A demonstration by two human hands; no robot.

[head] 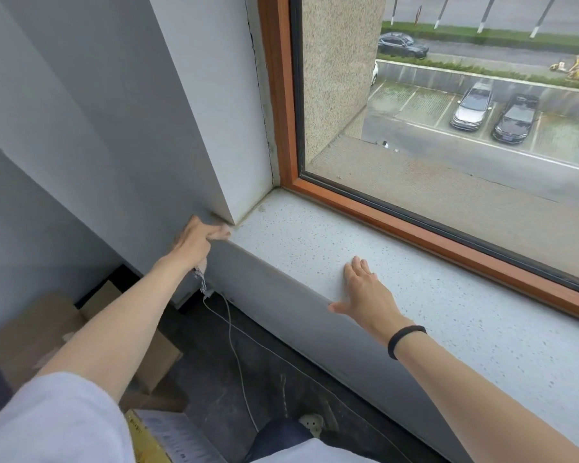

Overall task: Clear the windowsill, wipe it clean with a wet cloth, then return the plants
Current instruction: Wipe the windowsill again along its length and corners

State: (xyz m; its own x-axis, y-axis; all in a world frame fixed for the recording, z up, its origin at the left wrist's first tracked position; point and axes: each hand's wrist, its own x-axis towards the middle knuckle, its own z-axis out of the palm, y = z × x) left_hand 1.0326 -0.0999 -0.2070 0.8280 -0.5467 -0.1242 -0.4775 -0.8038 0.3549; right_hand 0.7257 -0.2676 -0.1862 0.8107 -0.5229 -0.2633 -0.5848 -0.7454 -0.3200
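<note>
Wiping the windowsill at its left front corner.
The left hand, blurred, seems curled round the cloth. The right hand lies flat, fingers straight, bracing. Best to press into the grimy corner seam, then draw rightward. No plants are in view.

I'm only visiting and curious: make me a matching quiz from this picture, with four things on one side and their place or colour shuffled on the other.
Things:
1. right hand
2. left hand
3. wristband
4. window frame

Place or colour:
a. orange-brown
b. lying flat on the windowsill
c. black
d. at the windowsill's far left end

Pairs: 1-b, 2-d, 3-c, 4-a
</note>
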